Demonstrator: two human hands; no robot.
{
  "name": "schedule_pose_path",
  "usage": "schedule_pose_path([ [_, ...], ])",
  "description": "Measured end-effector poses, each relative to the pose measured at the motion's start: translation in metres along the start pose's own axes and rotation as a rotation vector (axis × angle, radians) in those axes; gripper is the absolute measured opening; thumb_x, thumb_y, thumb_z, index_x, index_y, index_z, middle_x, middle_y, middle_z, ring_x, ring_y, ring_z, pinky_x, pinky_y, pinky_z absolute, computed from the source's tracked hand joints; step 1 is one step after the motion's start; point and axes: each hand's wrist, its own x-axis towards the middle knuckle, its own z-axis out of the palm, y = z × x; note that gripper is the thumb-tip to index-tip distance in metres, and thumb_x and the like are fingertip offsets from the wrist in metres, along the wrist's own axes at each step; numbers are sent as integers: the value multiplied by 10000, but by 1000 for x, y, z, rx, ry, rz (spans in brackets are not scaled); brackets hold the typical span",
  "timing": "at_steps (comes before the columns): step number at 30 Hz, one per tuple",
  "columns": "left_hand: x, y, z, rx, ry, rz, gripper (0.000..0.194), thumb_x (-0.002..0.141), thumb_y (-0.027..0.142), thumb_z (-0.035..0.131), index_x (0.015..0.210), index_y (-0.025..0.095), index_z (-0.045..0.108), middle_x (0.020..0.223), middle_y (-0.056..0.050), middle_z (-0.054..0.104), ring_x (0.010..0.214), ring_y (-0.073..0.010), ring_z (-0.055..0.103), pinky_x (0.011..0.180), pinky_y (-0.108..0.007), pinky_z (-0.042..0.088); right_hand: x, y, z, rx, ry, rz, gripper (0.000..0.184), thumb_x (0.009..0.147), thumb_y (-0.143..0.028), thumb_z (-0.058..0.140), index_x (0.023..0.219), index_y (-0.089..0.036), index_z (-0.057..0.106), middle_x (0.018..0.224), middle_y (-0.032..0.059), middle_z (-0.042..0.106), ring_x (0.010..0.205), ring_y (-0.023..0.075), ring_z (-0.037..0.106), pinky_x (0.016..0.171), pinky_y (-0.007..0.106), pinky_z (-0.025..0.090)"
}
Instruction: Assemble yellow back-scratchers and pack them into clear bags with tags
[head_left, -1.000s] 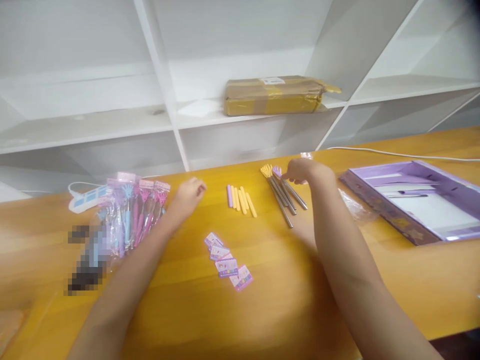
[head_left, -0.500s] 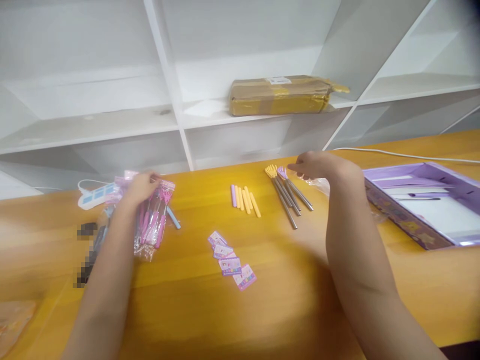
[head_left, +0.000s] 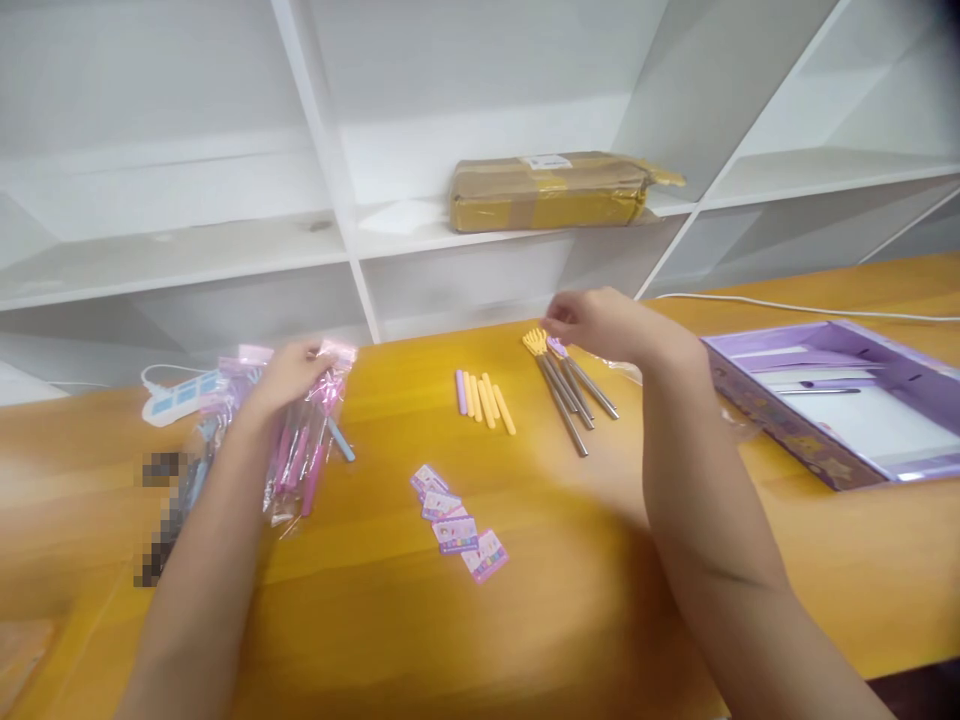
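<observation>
My left hand [head_left: 292, 368] is closed on the top of a bagged pink back scratcher [head_left: 328, 385], at the upper end of a pile. Other pink back scratchers [head_left: 294, 455] in clear bags lie beneath it. At the table's back, my right hand [head_left: 581, 318] is over a purple claw head [head_left: 556, 346], its fingers curled together; whether they hold anything is hidden. Just left is a yellow-clawed back scratcher [head_left: 535, 342] with a metal rod, among several similar rods. Yellow handle tubes [head_left: 486, 400] and a purple tube [head_left: 460, 392] lie between my hands.
Overlapping printed cards [head_left: 455, 530] lie at the table's middle. An open purple box [head_left: 795, 435] stands at right, with a white cable [head_left: 780, 305] behind it. A power strip [head_left: 180, 398] is at left, a blue tube [head_left: 342, 440] beside the pile. A taped carton [head_left: 555, 195] rests on the shelf.
My left hand has shifted slightly right, with the pink bag's top raised and turned. My right hand has moved left over the claw heads, fingers now curled. The view has shifted slightly.
</observation>
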Motion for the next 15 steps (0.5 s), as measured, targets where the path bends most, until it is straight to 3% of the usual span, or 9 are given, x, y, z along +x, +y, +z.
schedule_pose_path([
  [3, -23, 48, -8, -44, 4, 67, 296, 903, 455, 593, 910, 213, 763, 816, -6, 741, 729, -200, 636, 695, -292, 447, -18, -35, -1, 206, 99, -297, 126, 980, -289, 574, 959, -186, 642, 947, 55, 728, 799, 161, 631, 732, 266, 428],
  [5, -41, 76, -8, -82, 53, 98, 319, 929, 455, 576, 848, 198, 747, 745, -2, 700, 696, -186, 604, 653, -279, 420, -34, -59, 2, 296, 109, -482, 131, 999, -309, 579, 1004, -186, 623, 997, 56, 720, 821, 159, 640, 748, 267, 446],
  [7, -56, 98, -6, -160, 19, 138, 397, 978, 502, 548, 817, 190, 733, 713, 3, 672, 673, -171, 586, 624, -266, 402, -51, -82, 7, 332, 109, -596, 181, 1019, -359, 589, 1085, -191, 601, 1065, 65, 707, 841, 164, 649, 747, 276, 460],
  [11, -78, 121, 2, -289, 39, 211, 487, 1002, 557, 558, 711, 185, 675, 615, 15, 617, 579, -138, 530, 544, -250, 358, -70, -118, 25, 302, 236, -637, 351, 1023, -446, 615, 1256, -195, 536, 1234, 114, 647, 915, 199, 666, 690, 288, 456],
  [15, -87, 127, 5, -293, 16, 318, 528, 1032, 522, 553, 627, 185, 586, 547, 32, 556, 516, -110, 475, 511, -247, 321, -66, -131, 39, 318, 312, -642, 242, 1080, -356, 507, 1274, -211, 522, 1322, 116, 595, 959, 189, 661, 685, 284, 469],
])
